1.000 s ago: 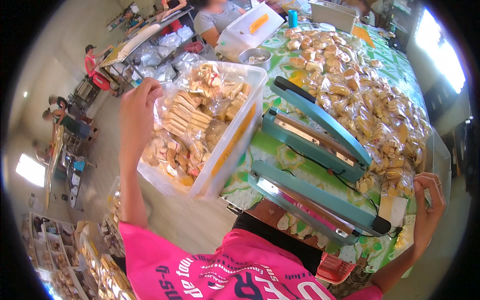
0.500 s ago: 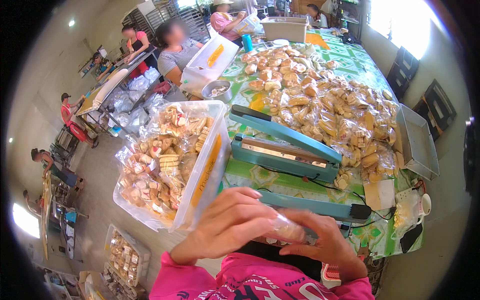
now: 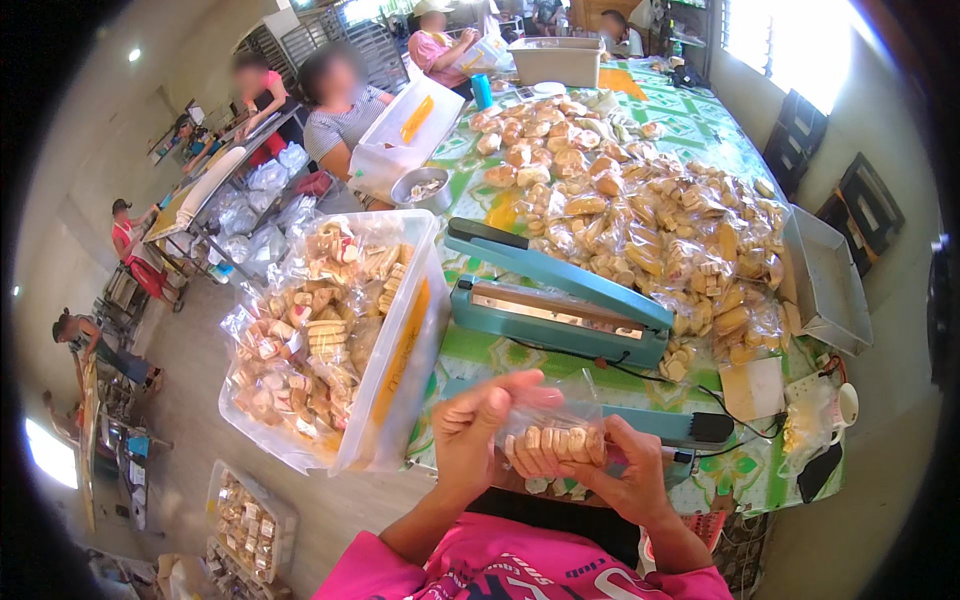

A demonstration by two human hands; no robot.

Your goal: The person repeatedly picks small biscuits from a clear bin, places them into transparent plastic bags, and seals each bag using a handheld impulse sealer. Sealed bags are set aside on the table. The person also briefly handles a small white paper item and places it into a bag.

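Left hand (image 3: 465,430): fingers straight, grip hard to tell. Clear bag of bread slices (image 3: 550,447), near side of open teal sealer (image 3: 570,335): looks light, slippery, crumbly; hold by ends. Right hand (image 3: 630,465): pinches bag's right end. Left of sealer: plastic tub (image 3: 385,440), heaped bagged bread (image 3: 325,345). Behind sealer: metal bowl (image 3: 430,203), small bits (image 3: 425,188).

A clear bag of bread slices (image 3: 550,447) is gripped by the right hand (image 3: 637,475) and met by the opened-out left hand (image 3: 468,432); beyond, bagged breads (image 3: 690,245) are heaped beside a teal sealer (image 3: 560,328).
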